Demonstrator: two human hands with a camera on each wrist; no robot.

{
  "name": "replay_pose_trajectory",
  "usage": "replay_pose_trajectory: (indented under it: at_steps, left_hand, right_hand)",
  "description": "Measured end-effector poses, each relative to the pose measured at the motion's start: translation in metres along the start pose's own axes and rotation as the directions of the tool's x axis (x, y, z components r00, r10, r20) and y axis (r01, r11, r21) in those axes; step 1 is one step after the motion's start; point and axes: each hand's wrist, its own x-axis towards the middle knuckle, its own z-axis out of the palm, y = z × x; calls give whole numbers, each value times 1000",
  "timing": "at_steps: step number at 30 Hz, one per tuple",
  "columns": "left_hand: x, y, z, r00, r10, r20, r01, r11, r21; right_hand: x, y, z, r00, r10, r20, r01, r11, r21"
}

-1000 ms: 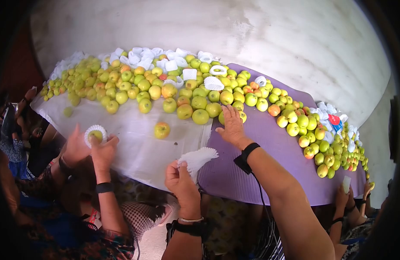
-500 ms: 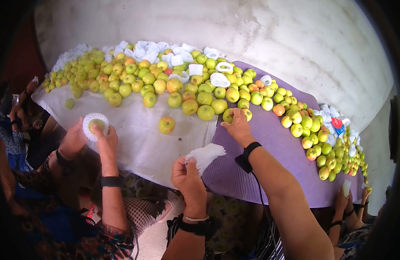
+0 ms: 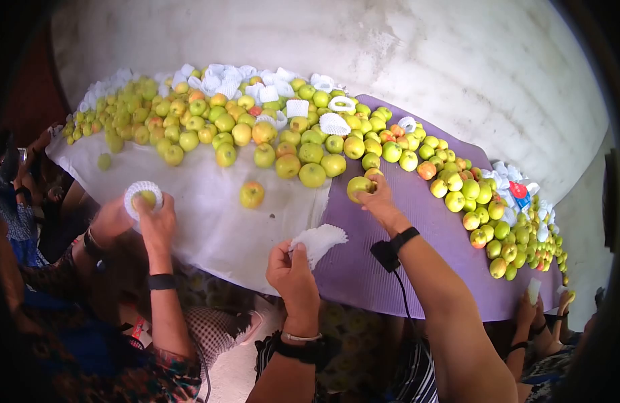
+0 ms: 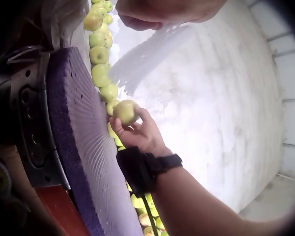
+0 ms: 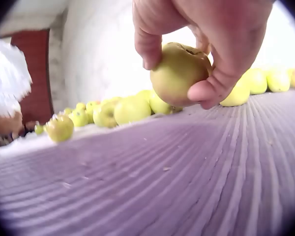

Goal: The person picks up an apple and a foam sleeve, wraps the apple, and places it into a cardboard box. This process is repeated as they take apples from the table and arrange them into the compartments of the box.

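Note:
My right hand (image 3: 380,201) grips a yellow-green apple (image 3: 359,189) at the near edge of the apple pile. In the right wrist view the thumb and fingers curl round that apple (image 5: 179,73), just above the purple mat. White foam netting (image 3: 319,243) is pinched between the thumb and fingers of my left hand (image 3: 294,279), over the mat's left part. The left wrist view has the netting (image 4: 150,56) hanging from the left hand (image 4: 169,11), with the right hand (image 4: 145,135) and its apple (image 4: 126,112) beyond.
Apples (image 3: 311,153) and white foam nets (image 3: 223,79) lie along the back of the purple mat (image 3: 384,269) and a pale sheet (image 3: 209,201). One apple (image 3: 251,195) lies apart on the sheet. At the left, another person's hands (image 3: 155,225) hold a netted apple (image 3: 143,200).
My right hand has closed round an apple and drawn it slightly off the pile towards me. My left hand still pinches the netting and has shifted slightly up and right.

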Motion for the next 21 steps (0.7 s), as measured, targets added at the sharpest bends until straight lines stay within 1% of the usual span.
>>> replay_pose_trajectory:
  at_steps: [1,2,3,4,5,6,8,9,11,13,15,16,17,18,19,20,21]
  left_hand:
    - [-1,0,-1,1000,-30,8,29,999,19]
    - [-1,0,-1,998,-59,20,58,998,37]
    - [-2,1,0,997,-69,25,68,997,33]
    - [-3,1,1,997,-70,31,68,996,65]
    - [-4,1,2,997,-70,37,66,993,98]
    - [-6,0,3,996,-80,42,75,992,98]
    - [-11,-4,5,994,-76,81,67,992,110]
    - [-14,-6,7,993,-85,83,75,991,112]
    - [-18,-9,11,990,-66,122,55,994,95]
    - [-22,-16,13,987,-57,148,39,992,121]
    - [-25,-22,16,984,-45,172,19,988,151]
    - [-27,-23,17,983,-39,179,0,978,209]
    - [-28,-25,18,982,-32,186,-19,964,267]
    - [-28,-29,19,982,-30,186,-23,961,275]
    - [-28,-33,20,981,1,196,-57,959,278]
    - [-28,-35,21,978,32,206,-91,956,280]
    - [-29,-35,23,978,33,208,-93,954,285]
  right_hand:
    - [-11,-2,-10,976,178,126,-215,887,410]
    - [-28,-4,-24,947,96,307,-273,746,608]
    - [-45,-4,-31,948,103,301,-273,749,604]
    - [-63,-2,-37,928,20,373,-311,595,741]
    - [-81,-1,-42,903,-79,423,-356,413,838]
    - [-99,-4,-46,906,-69,417,-354,415,838]
    - [-131,-10,-49,908,-134,396,-375,162,913]
    - [-144,-10,-50,910,-126,395,-374,162,913]
    - [-164,-7,-51,908,-145,392,-395,13,919]
    - [-175,-2,-53,902,-154,404,-410,-3,912]
    - [-181,-3,-55,891,-216,399,-389,88,917]
    - [-182,-4,-55,892,-215,398,-391,78,917]
    - [-183,-4,-56,906,-169,388,-368,139,920]
    - [-184,-4,-56,919,-125,374,-345,201,917]
    - [-184,-2,-57,919,-128,374,-346,194,918]
    - [-183,-1,-58,924,-112,367,-336,226,915]
    - [-184,1,-60,928,-95,359,-325,258,910]
